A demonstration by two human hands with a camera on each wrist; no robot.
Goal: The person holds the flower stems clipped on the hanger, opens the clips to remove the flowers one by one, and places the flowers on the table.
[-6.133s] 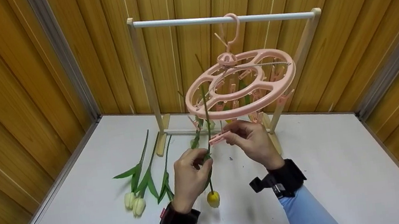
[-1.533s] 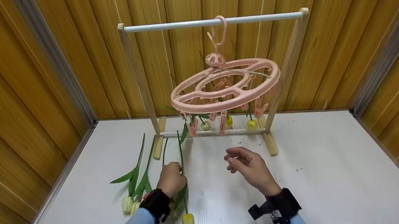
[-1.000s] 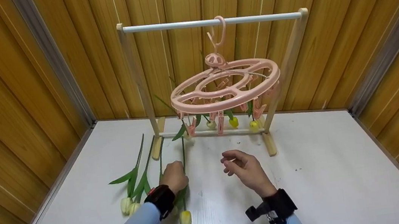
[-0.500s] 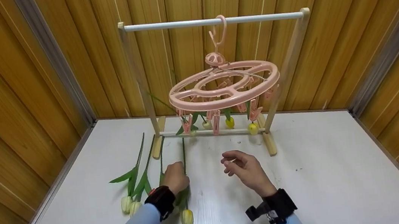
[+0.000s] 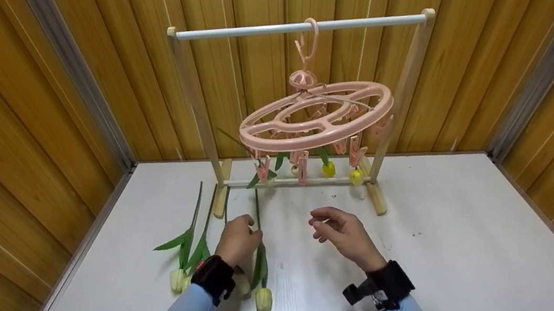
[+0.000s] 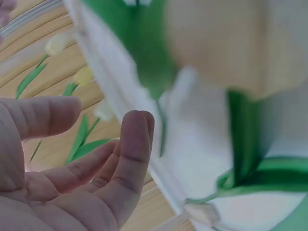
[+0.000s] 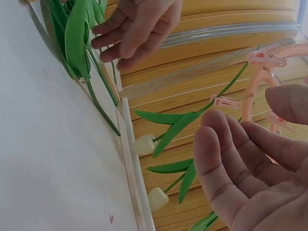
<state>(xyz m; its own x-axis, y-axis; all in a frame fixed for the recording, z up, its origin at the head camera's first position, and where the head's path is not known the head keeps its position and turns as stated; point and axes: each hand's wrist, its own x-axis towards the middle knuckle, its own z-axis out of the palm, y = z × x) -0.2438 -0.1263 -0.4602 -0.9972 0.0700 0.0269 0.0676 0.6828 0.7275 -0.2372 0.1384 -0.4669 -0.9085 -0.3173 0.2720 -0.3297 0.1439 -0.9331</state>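
My left hand (image 5: 241,235) rests low over the white table, just left of a yellow-budded tulip (image 5: 263,299) whose stem (image 5: 257,208) runs toward the rack. In the left wrist view the palm (image 6: 72,163) is bare, with the fingers loosely bent. My right hand (image 5: 324,226) hovers empty above the table's middle, fingers (image 7: 231,159) relaxed. A pink round clip hanger (image 5: 318,124) hangs by its hook from the white rail (image 5: 251,29). Small tulips (image 5: 329,168) are pegged head-down under it.
Several more tulips (image 5: 189,240) lie on the table left of my left hand, pale buds (image 5: 178,279) toward me. The wooden rack's feet (image 5: 376,197) stand at the back of the table (image 5: 451,240). Wooden panel walls close in on three sides.
My left hand has loosened off the yellow tulip's stem and shifted slightly left; the tulip now lies flat. The pink hanger has swayed a little. My right hand has barely moved.
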